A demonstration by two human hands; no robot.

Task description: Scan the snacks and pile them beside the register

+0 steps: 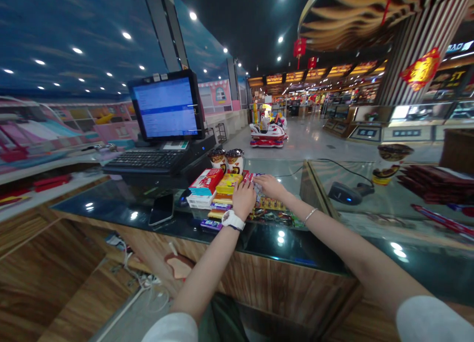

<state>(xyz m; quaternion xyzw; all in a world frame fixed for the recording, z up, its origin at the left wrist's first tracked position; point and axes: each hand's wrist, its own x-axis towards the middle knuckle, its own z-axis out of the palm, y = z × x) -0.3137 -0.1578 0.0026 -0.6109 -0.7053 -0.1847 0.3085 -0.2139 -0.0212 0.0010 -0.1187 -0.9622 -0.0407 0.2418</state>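
My left hand (244, 200), with a white watch at the wrist, reaches over a row of small snack packets. Its fingers bend down onto the near edge of a red-and-white packet (249, 176). From the right, my right hand (272, 187) holds the same packet's side with its fingertips; the thumb is hard to see. Just left of my hands lie a yellow box (228, 183) and a red-and-white box (206, 181) stacked on others. Purple packets (212, 224) stick out below my left wrist. Small yellow-brown packets (272, 204) lie under my right hand.
Two lidded cups (234, 160) stand behind the boxes. To the left are a monitor (166, 107), a keyboard (144, 159) and a phone (162, 209). A scanner (345, 194), another cup (388, 164) and dark red packages (437, 184) occupy the right counter. The glass counter's wooden-faced edge (274, 275) is nearest me.
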